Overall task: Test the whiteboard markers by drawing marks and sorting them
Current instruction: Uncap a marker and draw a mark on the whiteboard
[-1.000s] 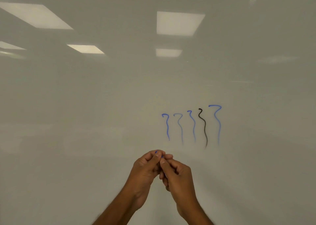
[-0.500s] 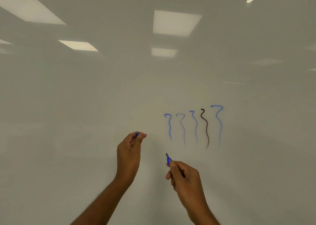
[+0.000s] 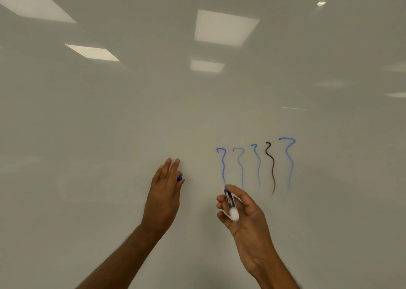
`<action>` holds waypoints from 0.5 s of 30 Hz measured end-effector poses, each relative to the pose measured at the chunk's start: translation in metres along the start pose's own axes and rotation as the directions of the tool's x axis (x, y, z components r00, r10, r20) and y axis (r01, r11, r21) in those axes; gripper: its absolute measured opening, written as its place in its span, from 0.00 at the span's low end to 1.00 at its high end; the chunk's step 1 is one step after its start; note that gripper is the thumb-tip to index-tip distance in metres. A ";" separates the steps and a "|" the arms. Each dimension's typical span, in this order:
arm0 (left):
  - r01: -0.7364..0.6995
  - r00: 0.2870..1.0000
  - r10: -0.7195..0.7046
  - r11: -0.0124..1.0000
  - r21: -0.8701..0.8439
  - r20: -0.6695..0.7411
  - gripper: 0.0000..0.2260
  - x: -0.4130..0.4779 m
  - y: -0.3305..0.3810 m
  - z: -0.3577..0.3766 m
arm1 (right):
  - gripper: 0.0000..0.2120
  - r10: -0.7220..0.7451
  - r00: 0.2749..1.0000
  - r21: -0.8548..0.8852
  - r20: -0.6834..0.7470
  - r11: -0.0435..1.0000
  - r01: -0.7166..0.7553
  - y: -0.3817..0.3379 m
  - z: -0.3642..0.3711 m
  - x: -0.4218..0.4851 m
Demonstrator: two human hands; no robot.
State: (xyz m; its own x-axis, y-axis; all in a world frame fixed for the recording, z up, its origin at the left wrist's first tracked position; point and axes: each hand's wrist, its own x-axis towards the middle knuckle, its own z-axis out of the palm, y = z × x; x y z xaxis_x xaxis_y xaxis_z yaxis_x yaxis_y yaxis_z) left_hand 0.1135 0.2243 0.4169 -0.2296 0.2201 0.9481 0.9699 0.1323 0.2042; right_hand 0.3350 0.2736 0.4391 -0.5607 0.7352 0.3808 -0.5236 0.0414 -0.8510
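A glossy whiteboard [image 3: 109,135] fills the view. On it run several wavy test marks: blue ones [image 3: 223,165] and a single black one [image 3: 271,168]. My right hand [image 3: 243,209] holds an uncapped blue marker [image 3: 230,203], white-bodied, with its tip up near the bottom of the leftmost blue mark. My left hand [image 3: 163,192] is to the left with two fingers stretched toward the board and the blue cap [image 3: 179,178] pinched at its thumb side.
Ceiling light panels [image 3: 224,27] are mirrored in the upper part of the board. Bare board surface lies left of the marks and below them. No tray or other markers show in this view.
The hands were together pulling the cap off, then parted. My left hand carried the cap left and up; my right hand raised the marker tip to the foot of the leftmost blue mark.
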 end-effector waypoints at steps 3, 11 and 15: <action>-0.161 0.980 0.167 0.985 0.068 -0.104 0.19 0.000 -0.007 0.006 | 0.12 -0.230 0.973 -0.321 0.010 0.921 0.221 0.008 0.015 0.011; -0.240 0.948 0.250 0.968 0.075 -0.197 0.16 0.000 -0.026 0.031 | 0.01 -0.571 0.814 -0.582 0.104 0.629 0.516 0.023 0.040 0.072; -0.261 0.938 0.270 0.963 0.070 -0.216 0.17 0.000 -0.032 0.038 | 0.06 -0.657 0.730 -0.634 0.187 0.487 0.601 0.027 0.040 0.098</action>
State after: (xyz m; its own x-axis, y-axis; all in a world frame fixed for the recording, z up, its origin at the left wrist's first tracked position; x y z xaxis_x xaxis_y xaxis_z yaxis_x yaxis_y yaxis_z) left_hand 0.0790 0.2569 0.4008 0.0640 0.0334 0.9974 0.9881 0.1377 -0.0680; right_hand 0.2400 0.3198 0.4686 -0.1856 0.3829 0.9050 -0.1853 0.8908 -0.4149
